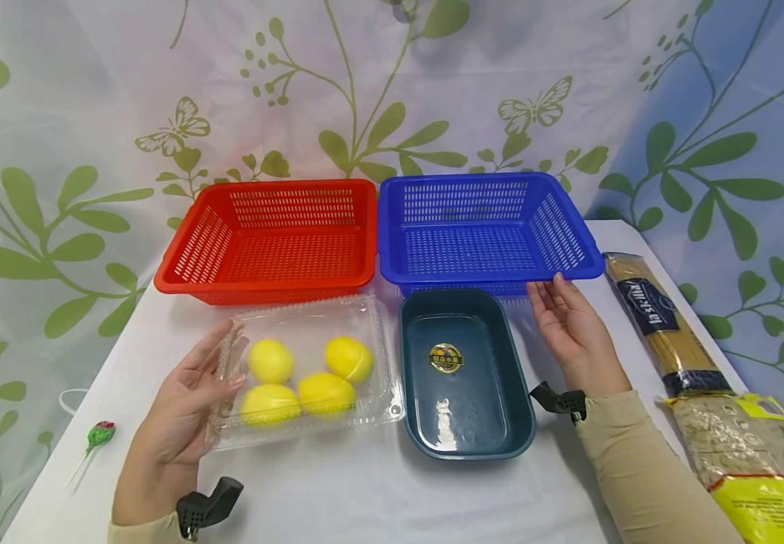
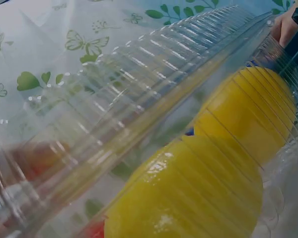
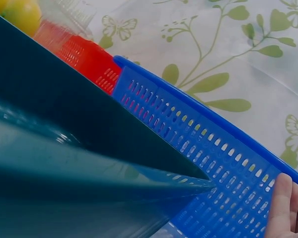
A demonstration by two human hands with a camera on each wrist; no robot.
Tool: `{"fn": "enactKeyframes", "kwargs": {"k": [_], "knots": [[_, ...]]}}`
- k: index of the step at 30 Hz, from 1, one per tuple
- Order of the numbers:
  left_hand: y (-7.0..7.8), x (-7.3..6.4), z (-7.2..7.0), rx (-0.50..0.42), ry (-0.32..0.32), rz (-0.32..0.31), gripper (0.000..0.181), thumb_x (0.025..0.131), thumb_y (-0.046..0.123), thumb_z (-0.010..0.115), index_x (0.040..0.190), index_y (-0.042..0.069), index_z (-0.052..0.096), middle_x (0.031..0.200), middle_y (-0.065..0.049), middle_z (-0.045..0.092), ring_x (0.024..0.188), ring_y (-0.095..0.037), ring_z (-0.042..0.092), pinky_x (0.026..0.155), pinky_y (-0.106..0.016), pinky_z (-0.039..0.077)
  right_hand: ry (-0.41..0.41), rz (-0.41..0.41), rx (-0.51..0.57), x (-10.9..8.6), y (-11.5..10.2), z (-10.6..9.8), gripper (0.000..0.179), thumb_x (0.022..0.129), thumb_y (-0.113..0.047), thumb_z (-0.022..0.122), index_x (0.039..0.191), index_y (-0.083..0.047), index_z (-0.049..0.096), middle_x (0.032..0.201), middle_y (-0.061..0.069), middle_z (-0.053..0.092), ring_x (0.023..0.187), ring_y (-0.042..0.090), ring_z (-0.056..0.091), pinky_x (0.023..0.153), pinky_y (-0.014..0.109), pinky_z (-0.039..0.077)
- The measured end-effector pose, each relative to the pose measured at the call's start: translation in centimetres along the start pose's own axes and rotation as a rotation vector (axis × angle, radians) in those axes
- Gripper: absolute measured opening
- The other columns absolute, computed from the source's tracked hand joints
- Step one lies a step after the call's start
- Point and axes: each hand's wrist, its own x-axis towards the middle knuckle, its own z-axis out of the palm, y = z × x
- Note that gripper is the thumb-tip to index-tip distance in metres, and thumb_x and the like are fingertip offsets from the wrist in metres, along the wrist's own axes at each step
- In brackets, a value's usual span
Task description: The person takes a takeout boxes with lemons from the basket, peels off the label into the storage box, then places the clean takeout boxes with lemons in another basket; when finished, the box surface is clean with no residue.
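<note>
My left hand grips the left side of a clear plastic clamshell box, thumb on the near side. Several yellow lemons lie inside; in the left wrist view two lemons show large through the ribbed plastic. At the front right corner of a blue basket, my right hand pinches the rim, palm upward. The right wrist view shows its fingers at the rim. A dark teal plastic basin with a gold label stands between the hands.
A red basket stands left of the blue one, against the patterned curtain. On the right lie a pack of pasta and a yellow-and-clear bag. A lollipop lies at far left on the white tablecloth.
</note>
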Motion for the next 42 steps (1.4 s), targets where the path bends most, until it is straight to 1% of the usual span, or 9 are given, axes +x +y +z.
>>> {"fn": "enactKeyframes", "kwargs": {"k": [5,10,15,20,24,28,31,36,42], "knots": [[0.4,-0.3,0.6,-0.001,0.016,-0.030,0.081,0.097,-0.019,0.056,0.166,0.021,0.038,0.172,-0.003,0.013,0.150,-0.024,0.027,0.104,-0.040,0.045,0.007,0.003,0.001,0.0,0.1,-0.1,0.034,0.105,0.005,0.056,0.138,-0.006,0.056,0.126,0.014,0.060,0.135,0.020,0.051,0.109,0.041,0.047],[1.1,-0.2,1.1,0.015,-0.024,-0.038,0.080,0.099,-0.017,0.056,0.166,0.022,0.037,0.171,-0.006,0.015,0.144,-0.024,0.038,0.103,-0.041,0.047,0.019,-0.005,-0.018,0.1,0.2,0.0,0.035,0.105,0.004,0.058,0.138,-0.006,0.055,0.126,0.013,0.060,0.134,0.019,0.051,0.108,0.040,0.048],[2.5,0.5,2.1,-0.004,-0.054,-0.051,0.076,0.100,-0.015,0.056,0.164,0.024,0.042,0.168,-0.007,0.022,0.138,-0.025,0.045,0.100,-0.038,0.052,0.020,-0.013,-0.029,0.3,0.2,0.0,0.036,0.104,0.004,0.060,0.138,-0.006,0.056,0.127,0.013,0.060,0.134,0.019,0.051,0.108,0.040,0.048],[4.1,1.8,3.6,-0.061,-0.106,-0.032,0.073,0.102,-0.013,0.054,0.164,0.022,0.041,0.167,-0.007,0.025,0.141,-0.027,0.038,0.100,-0.041,0.050,0.010,-0.009,-0.032,0.4,0.2,0.1,0.032,0.105,0.004,0.057,0.135,-0.004,0.057,0.128,0.013,0.058,0.131,0.020,0.052,0.108,0.040,0.048],[5.2,3.5,5.5,-0.088,-0.127,-0.019,0.070,0.102,-0.013,0.055,0.164,0.018,0.041,0.168,-0.008,0.025,0.147,-0.028,0.034,0.101,-0.042,0.048,0.009,-0.008,-0.032,0.4,0.2,0.1,0.031,0.105,0.004,0.057,0.135,-0.004,0.057,0.126,0.014,0.059,0.131,0.020,0.053,0.108,0.040,0.048],[6.0,5.9,7.8,-0.089,-0.078,-0.032,0.067,0.100,-0.012,0.060,0.159,0.018,0.050,0.167,-0.007,0.024,0.151,-0.031,0.029,0.102,-0.044,0.048,0.008,-0.004,-0.027,0.3,0.1,-0.1,0.033,0.103,0.005,0.060,0.135,-0.005,0.057,0.122,0.014,0.061,0.133,0.019,0.052,0.108,0.040,0.048],[6.1,7.9,9.5,-0.033,-0.039,-0.055,0.063,0.100,-0.008,0.063,0.154,0.024,0.057,0.166,-0.002,0.028,0.150,-0.032,0.028,0.102,-0.046,0.050,0.005,-0.002,-0.019,0.2,0.0,-0.2,0.033,0.104,0.005,0.059,0.135,-0.005,0.057,0.122,0.014,0.061,0.132,0.019,0.052,0.108,0.040,0.048],[5.4,11.0,12.5,0.031,-0.051,-0.107,0.061,0.100,-0.003,0.066,0.151,0.030,0.060,0.161,0.005,0.038,0.146,-0.029,0.031,0.097,-0.052,0.056,-0.002,-0.005,-0.009,0.1,-0.1,-0.2,0.030,0.105,0.004,0.056,0.134,-0.004,0.057,0.122,0.014,0.061,0.127,0.021,0.056,0.109,0.039,0.047],[3.8,14.6,15.5,0.003,-0.077,-0.067,0.057,0.098,-0.006,0.068,0.146,0.024,0.065,0.161,0.001,0.040,0.134,-0.025,0.048,0.089,-0.034,0.059,-0.016,0.008,-0.018,0.1,-0.1,-0.2,0.032,0.104,0.005,0.059,0.135,-0.003,0.058,0.125,0.015,0.062,0.119,0.026,0.062,0.109,0.039,0.047]]}}
